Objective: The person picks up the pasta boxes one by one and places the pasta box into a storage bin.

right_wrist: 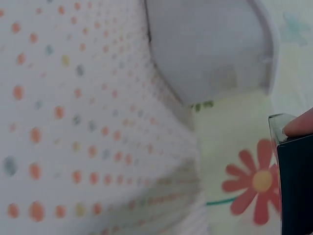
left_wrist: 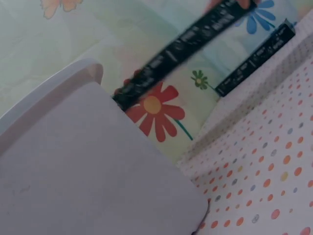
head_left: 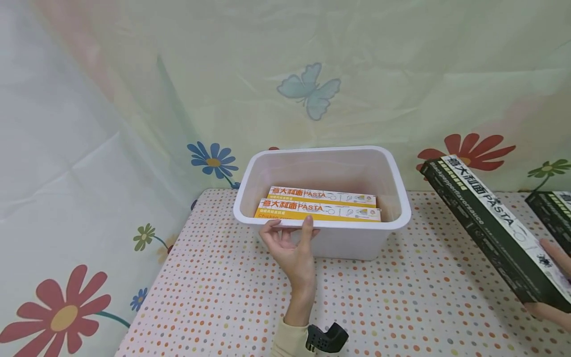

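A white plastic tub (head_left: 348,240) stands in the middle of the table. Two yellow-and-white pasta boxes (head_left: 321,210) lie in it side by side, lettered PASTA. At the tub's front rim, my left hand (head_left: 292,253) grips the edge, thumb uppermost and fingers curled beneath. On the right, my right hand (head_left: 553,310) holds a black-and-white pasta box (head_left: 495,228) by its near end, tilted and raised beside the tub. In the right wrist view a fingertip (right_wrist: 301,125) rests on the dark box (right_wrist: 298,181).
A second black pasta box (head_left: 553,213) sits at the table's far right. The table bears a dotted cloth (head_left: 214,277). A flowered curtain (head_left: 214,74) hangs behind and at the left. A black wrist device (head_left: 327,338) is strapped on my left wrist.
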A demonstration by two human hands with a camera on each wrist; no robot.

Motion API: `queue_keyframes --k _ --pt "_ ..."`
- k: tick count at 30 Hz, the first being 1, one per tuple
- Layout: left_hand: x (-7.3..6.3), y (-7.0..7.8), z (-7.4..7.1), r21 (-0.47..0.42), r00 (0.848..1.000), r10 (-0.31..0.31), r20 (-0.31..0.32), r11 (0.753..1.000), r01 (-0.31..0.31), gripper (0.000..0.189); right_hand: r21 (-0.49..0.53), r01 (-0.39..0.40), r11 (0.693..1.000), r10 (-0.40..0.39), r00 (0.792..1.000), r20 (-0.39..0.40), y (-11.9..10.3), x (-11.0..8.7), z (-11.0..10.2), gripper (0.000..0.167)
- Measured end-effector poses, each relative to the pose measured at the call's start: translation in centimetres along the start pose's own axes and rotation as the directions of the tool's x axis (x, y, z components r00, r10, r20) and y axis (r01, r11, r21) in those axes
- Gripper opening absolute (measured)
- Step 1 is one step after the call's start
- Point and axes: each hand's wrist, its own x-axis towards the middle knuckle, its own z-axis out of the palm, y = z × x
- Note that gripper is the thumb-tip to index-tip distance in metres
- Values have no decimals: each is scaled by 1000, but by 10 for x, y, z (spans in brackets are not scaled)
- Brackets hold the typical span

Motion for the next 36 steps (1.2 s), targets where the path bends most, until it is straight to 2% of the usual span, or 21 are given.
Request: queue_keyframes --k 3,6,11,15,17,20,25,29,33,36 --pt "0 0 0 1 1000 3 5 1000 -3 66 101 81 992 -79 997 -27 -16 11 -6 137" --pt "0 -1 0 0 1000 4 5 1000 -4 68 177 138 974 -137 990 -19 -39 22 -14 134" --pt "1 -2 -1 3 1000 11 -5 1000 -11 66 325 208 922 -225 974 15 -84 42 -22 128" --pt "0 -3 -1 8 1000 21 -6 1000 -21 63 351 241 905 -286 954 83 -118 62 -30 126" --pt "0 -4 -1 9 1000 28 -9 1000 -28 61 321 248 914 -304 942 140 -131 76 -36 125" --pt "0 -4 -1 7 999 33 -5 999 -33 60 304 263 916 -337 914 224 -148 94 -41 123" --pt "0 -5 -1 6 999 33 -5 999 -33 59 309 331 892 -422 855 303 -174 115 -38 114" --pt "-1 -5 -2 8 999 34 -10 999 -34 60 343 355 870 -470 806 359 -190 126 -34 108" --pt "-2 -5 -1 9 999 35 -2 999 -35 60 351 393 850 -511 778 366 -202 137 -31 105" --pt "-1 -5 -1 8 999 40 -1 999 -40 59 303 413 859 -507 768 391 -211 147 -27 104"
